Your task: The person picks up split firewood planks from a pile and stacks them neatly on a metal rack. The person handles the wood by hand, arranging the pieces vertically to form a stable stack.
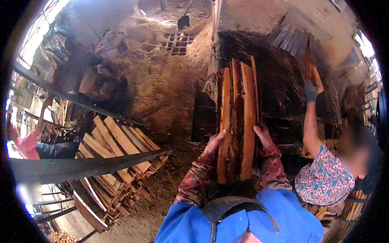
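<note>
Before my body a bundle of long, rough-edged wood slabs (248, 109) points away from me, with dark bark along some edges and pale orange sawn faces. Against its left side is my left hand (212, 144), thumb on top of the outer slab. My right hand (266, 140) grips the opposite side in the same way, its fingers mostly hidden beneath. Both hands are closed on the bundle, and patterned red sleeves cover my forearms. The bundle's near end lies close to my blue garment.
At right a co-worker's gloved hand (311, 91) holds a wood piece (315, 77). A board stack (121, 139) stands left behind a dark metal beam (89, 166). Beyond are sawdust (150, 81), a floor grate (178, 43) and a shovel (183, 22). Someone in pink (28, 146) is far left.
</note>
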A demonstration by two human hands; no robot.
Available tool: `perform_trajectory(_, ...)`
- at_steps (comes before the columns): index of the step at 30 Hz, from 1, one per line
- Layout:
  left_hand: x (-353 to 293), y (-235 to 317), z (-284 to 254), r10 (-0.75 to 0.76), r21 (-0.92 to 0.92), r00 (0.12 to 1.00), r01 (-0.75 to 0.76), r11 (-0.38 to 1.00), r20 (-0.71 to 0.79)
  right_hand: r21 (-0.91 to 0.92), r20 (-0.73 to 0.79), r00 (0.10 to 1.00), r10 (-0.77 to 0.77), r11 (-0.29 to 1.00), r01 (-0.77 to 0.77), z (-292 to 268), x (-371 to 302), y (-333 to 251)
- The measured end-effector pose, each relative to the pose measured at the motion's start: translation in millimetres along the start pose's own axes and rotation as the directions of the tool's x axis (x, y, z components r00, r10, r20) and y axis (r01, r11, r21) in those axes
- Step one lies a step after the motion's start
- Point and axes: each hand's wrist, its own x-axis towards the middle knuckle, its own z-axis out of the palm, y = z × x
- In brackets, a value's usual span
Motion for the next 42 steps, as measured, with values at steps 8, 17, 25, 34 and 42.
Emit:
perform_trajectory(8, -38.3, 13.5, 12.0, 0.048, 0.034, 0.999, -0.048, 0.998, 0.007, -0.057, -0.002, 0.998, -0.062, 0.996, 0.062, 45.7, -42.0, -64.5)
perform_trajectory(17, -96.6, -12.1, -11.8, 0.133, -0.237, 0.987, -0.150, 0.960, -0.088, -0.237, 0.103, 0.987, -0.120, 0.961, 0.142, 91.5, -55.8, -56.9)
perform_trajectory(25, -169.0, -25.5, -32.2, 0.199, -0.308, 0.948, -0.271, 0.912, -0.247, -0.273, 0.328, 0.943, -0.057, 0.950, 0.153, 146.1, -66.8, -44.0)
perform_trajectory(34, -170.8, -100.9, -70.4, 0.138, -0.357, 0.857, -0.346, 0.867, -0.496, -0.330, 0.525, 0.814, 0.250, 0.941, -0.076, 179.7, -56.5, 19.2)
perform_trajectory(42, -166.9, -177.0, -73.6, -0.058, -0.417, 0.683, -0.374, 0.828, -0.728, -0.453, 0.638, 0.565, 0.523, 0.848, -0.274, 190.6, -44.8, 82.3)
